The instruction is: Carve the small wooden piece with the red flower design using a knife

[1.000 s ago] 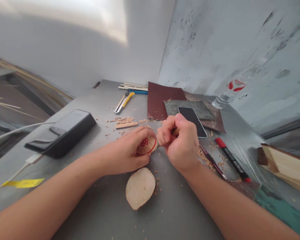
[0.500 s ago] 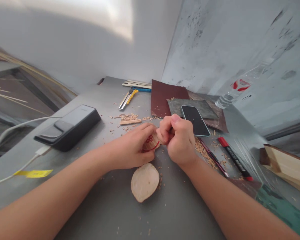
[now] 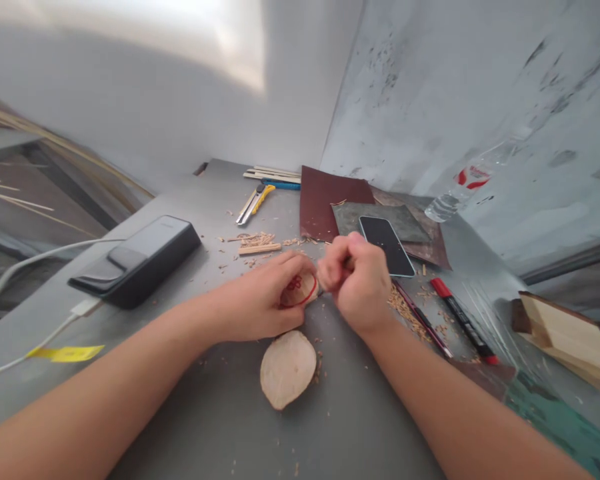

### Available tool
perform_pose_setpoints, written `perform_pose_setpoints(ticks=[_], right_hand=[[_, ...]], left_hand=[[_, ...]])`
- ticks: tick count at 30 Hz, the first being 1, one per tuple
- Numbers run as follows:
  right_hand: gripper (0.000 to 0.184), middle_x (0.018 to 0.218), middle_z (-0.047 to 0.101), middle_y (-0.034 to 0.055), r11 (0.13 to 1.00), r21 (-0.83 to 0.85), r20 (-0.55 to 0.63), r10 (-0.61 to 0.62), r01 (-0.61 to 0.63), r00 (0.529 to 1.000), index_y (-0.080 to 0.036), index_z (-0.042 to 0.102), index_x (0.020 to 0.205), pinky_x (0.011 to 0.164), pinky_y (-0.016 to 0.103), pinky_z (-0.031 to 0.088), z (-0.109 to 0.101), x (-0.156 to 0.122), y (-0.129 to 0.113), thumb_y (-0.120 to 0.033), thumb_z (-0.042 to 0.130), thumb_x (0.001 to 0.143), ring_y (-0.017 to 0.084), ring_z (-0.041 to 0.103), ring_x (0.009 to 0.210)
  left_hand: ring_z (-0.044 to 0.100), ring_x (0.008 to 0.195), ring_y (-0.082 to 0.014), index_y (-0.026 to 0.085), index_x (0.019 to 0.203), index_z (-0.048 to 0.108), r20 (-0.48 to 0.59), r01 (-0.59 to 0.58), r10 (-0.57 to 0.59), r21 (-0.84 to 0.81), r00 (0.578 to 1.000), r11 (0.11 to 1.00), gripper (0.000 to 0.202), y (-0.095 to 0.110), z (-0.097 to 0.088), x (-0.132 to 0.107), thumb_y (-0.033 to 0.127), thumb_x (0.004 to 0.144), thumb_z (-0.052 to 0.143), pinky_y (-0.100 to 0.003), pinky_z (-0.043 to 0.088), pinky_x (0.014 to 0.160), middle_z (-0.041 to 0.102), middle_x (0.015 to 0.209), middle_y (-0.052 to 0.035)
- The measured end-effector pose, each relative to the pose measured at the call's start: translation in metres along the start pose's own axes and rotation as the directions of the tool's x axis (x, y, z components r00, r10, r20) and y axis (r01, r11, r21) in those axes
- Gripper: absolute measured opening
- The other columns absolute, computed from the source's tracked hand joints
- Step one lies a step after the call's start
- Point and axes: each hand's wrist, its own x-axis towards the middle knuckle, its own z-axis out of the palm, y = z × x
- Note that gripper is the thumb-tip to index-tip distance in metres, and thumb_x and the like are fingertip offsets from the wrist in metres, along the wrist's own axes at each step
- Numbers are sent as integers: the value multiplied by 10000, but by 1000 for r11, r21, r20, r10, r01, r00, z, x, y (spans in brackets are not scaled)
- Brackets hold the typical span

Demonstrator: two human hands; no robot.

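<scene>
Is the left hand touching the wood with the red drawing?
Touching. The head view shows the left hand curled around the red-marked wood.

A pale wood slice (image 3: 304, 291), bearing a red flower and outline, sits partly hidden in the left hand (image 3: 263, 297).

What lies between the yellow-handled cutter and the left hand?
In the head view, wood shavings and a short wooden strip lie between the cutter and the left hand.

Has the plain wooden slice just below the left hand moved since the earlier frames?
No. Judged against the shavings along its right edge, the slice lies in the same place; the whole view has just shifted slightly.
</scene>
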Motion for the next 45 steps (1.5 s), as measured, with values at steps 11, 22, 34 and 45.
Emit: perform_pose_setpoints(ticks=[11,22,34,45], right_hand=[[505,439,226,-72,935,331,-109,176,-131,978,-235,473,500,398,276,190,4,7,-16,-453,535,951,102,168,387],[517,444,218,-76,921,371,-122,175,-119,977,-225,482,494,387,252,227,6,7,-26,-427,517,969,96,194,384],[547,459,226,-75,905,302,90,286,-300,954,-233,473,519,392,267,239,35,-16,-54,-524,584,969,97,252,382],[569,468,302,-52,941,255,65,211,-221,975,-227,506,538,426,291,235,43,-31,-52,-527,569,1018,112,302,421]], left_hand=[[588,1009,-239,247,1105,580,33,28,-27,-20,999,999,417,6,-4,1,110,712,587,-361,493,870,621,1127,-25],[627,927,-226,263,1092,640,45,69,-65,-76,997,995,449,11,-14,-5,131,663,627,-324,517,759,673,1096,-13],[578,670,-176,280,938,588,258,187,-165,-62,952,980,329,22,-29,-35,185,662,739,-276,449,515,633,847,18],[650,764,-194,231,892,653,267,191,-140,-177,954,966,88,22,-37,-23,285,898,584,-273,497,607,694,853,-1]])
